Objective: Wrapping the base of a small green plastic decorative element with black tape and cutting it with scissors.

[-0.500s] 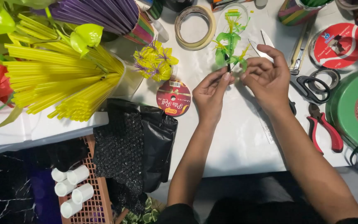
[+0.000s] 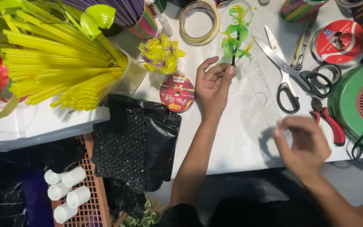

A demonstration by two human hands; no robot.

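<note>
Since the earlier frame our right hand (image 2: 305,143) has let go of the green sprig (image 2: 236,35) and dropped back toward the near edge of the tabletop (image 2: 232,143), blurred, fingers loosely curled and holding nothing we can see. Our left hand (image 2: 213,86) now holds the sprig alone, thumb and fingers pinched on the lower end of its dark stem, leaves pointing to the far side. It stands just above the tabletop, between the tape roll (image 2: 200,21) on the left and the scissors (image 2: 288,73) on the right. A clear ruler (image 2: 263,90) lies beside our left hand, running toward our right hand. Left of the left hand sit a red ribbon spool (image 2: 177,93) and a cluster of yellow flowers (image 2: 161,54). Red pliers (image 2: 328,122) lie right of our right hand. Yellow straws (image 2: 59,67) fill the far left. Black bubble wrap (image 2: 135,143) hangs over the near edge.
</note>
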